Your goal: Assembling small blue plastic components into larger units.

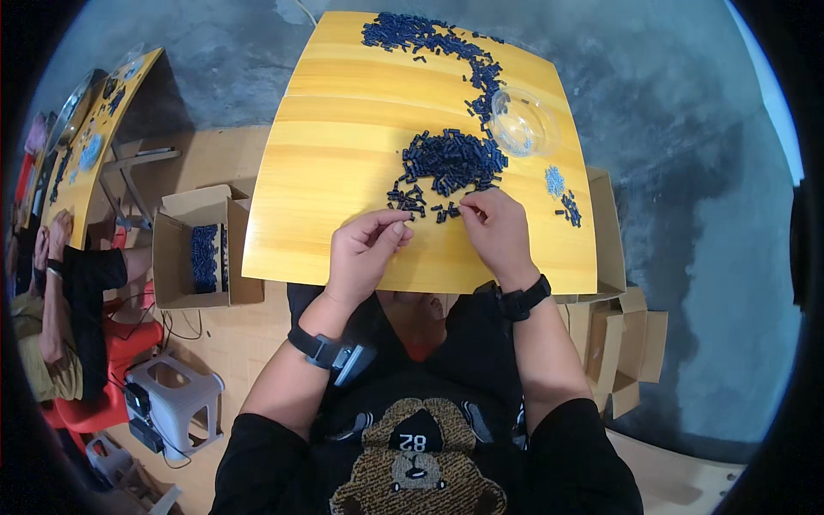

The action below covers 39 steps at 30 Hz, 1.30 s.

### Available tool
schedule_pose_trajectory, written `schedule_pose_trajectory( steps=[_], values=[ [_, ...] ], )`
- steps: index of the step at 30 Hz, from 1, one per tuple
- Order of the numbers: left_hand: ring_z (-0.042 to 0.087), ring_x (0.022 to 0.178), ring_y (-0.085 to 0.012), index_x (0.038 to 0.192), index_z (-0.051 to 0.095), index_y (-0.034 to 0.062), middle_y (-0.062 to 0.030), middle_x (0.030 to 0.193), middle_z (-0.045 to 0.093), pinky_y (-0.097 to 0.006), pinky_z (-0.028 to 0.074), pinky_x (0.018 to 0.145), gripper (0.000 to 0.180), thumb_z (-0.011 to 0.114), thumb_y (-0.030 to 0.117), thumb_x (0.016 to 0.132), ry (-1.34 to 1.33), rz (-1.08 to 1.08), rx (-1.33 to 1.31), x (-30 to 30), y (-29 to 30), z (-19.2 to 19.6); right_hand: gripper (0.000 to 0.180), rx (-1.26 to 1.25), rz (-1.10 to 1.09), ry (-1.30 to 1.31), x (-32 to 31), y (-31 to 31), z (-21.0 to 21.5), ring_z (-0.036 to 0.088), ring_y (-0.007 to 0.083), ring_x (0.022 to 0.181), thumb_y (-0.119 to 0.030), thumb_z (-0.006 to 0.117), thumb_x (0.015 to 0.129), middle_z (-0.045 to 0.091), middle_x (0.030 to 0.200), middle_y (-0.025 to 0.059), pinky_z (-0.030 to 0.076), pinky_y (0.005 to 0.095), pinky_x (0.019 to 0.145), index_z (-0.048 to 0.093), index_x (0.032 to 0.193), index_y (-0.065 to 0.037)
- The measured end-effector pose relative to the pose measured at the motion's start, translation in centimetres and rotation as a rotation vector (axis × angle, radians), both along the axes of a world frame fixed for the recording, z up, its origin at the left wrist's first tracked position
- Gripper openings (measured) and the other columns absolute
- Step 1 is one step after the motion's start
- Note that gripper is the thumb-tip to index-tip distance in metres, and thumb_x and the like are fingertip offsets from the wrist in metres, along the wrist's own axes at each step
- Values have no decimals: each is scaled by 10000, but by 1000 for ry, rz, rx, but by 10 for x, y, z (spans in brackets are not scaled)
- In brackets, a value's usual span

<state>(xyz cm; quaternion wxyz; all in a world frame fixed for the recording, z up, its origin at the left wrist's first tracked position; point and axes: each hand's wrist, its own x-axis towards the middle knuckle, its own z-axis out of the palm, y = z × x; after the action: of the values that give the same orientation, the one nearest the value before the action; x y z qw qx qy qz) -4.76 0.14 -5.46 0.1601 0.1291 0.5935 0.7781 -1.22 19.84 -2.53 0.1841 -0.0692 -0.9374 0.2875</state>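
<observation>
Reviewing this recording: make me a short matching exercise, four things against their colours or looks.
Things:
1. table
2. heap of small pieces at mid-table
3. round dish
4. open box just left of the table

Looks:
A. see-through
B. brown cardboard
C. yellow
D. very dark, near black

Pairs: 1-C, 2-D, 3-A, 4-B

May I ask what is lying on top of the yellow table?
Many dark pieces, a clear bowl and small pale pieces; whatever lies beneath the dark pieces is hidden.
</observation>
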Motion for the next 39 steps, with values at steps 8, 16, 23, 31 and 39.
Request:
schedule_pose_trajectory(
  steps=[8,16,23,31,39],
  values=[
    [594,756,-103,1040,603,-19,-67,849,648,-226,484,696,182,549,74,892,24,-18,32,-1,0,-4,70,84,39,-30,-1,6,-3,574,282,749,-116,597,752,581,739,101,470,376,658,642,754,-62],
    [591,746,-101,1040,601,-23,-68,848,649,-223,484,685,187,548,81,895,22,-5,-24,-1,0,-4,80,126,-14,-23,4,4,-1,575,278,741,-119,578,757,577,730,98,473,376,638,633,738,-64],
    [589,743,-102,1030,604,-24,-68,841,648,-222,482,676,176,545,69,893,32,21,-27,0,2,-4,92,158,15,-68,1,2,-1,581,283,749,-120,561,762,583,744,97,479,385,646,637,748,-69],
    [591,734,-99,1030,607,-17,-66,835,650,-218,478,661,172,546,62,890,36,28,-51,1,1,-2,99,202,25,-134,-3,5,-3,583,296,764,-125,564,760,594,778,108,479,399,664,637,778,-60],
    [594,733,-99,1025,610,-13,-63,824,650,-215,477,655,168,549,62,888,25,28,-26,0,2,-4,98,47,-12,-72,19,9,5,574,298,749,-126,587,759,595,759,115,469,392,668,629,782,-40]
  ],
)
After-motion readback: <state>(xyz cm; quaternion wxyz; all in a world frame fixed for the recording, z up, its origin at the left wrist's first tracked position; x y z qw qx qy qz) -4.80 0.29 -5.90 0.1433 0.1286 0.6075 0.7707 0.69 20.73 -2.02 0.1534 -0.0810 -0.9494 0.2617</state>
